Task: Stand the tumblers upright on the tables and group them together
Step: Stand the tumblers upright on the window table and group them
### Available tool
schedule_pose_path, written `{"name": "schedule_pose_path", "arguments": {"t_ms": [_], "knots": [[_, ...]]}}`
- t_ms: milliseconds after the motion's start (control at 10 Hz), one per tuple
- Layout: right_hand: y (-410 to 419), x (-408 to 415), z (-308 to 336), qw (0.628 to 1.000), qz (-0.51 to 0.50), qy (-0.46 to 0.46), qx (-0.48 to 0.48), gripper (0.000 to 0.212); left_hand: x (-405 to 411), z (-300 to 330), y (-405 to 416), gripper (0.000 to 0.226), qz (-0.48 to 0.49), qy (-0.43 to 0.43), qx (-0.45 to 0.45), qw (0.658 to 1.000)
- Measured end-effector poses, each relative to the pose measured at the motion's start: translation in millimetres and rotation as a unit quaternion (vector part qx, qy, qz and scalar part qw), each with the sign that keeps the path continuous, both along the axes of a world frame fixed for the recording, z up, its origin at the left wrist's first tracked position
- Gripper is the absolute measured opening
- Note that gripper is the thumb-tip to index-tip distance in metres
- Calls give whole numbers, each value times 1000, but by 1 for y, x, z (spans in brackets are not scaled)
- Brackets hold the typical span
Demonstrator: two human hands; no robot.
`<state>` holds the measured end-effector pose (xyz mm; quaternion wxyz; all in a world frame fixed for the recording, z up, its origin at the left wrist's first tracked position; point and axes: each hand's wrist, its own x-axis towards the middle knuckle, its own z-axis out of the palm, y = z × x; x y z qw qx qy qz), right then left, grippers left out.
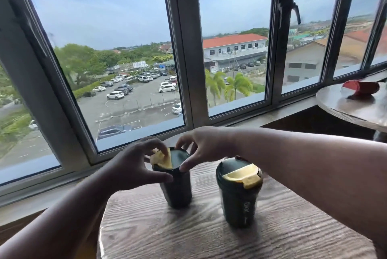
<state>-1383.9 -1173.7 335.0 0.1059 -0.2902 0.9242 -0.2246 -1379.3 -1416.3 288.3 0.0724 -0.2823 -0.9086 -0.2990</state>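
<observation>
Low in the middle of the frame, both hands, left (134, 166) and right (201, 149), grip the top of one dark tumbler (178, 187), standing upright on the desk (188, 237) near a second upright tumbler (238, 193). I think this one is being settled in place. A red tumbler (361, 89) lies on its side on the far desk (343, 105) at the right edge, so the next move probably calls for standing it up.

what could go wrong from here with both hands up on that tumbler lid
1. Both the left hand and right hand grip the left green tumbler only at its lid; a sideways tug might tip it.
2. The right forearm crosses just above the right green tumbler and could knock it.
3. The red tumbler lies on its side on the far table and might roll.
</observation>
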Motion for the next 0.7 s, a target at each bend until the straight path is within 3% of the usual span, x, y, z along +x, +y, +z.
{"name": "schedule_pose_path", "arguments": {"t_ms": [200, 500, 600, 700], "knots": [[87, -34, 4, 998, 24, 1, -50, 54, -62, -2, 7, 65, 116, -16, -108, 987], [199, -103, -29, 996, -47, 38, -70, 42, -43, 43, 166, 46, 97, -44, -141, 984], [202, -116, -45, 998, -51, 18, -35, 51, -63, 39, 196, 47, 121, -79, -204, 968], [196, -125, -55, 999, -45, -23, -14, 63, -87, 27, 210, 62, 144, -131, -240, 951]]}}
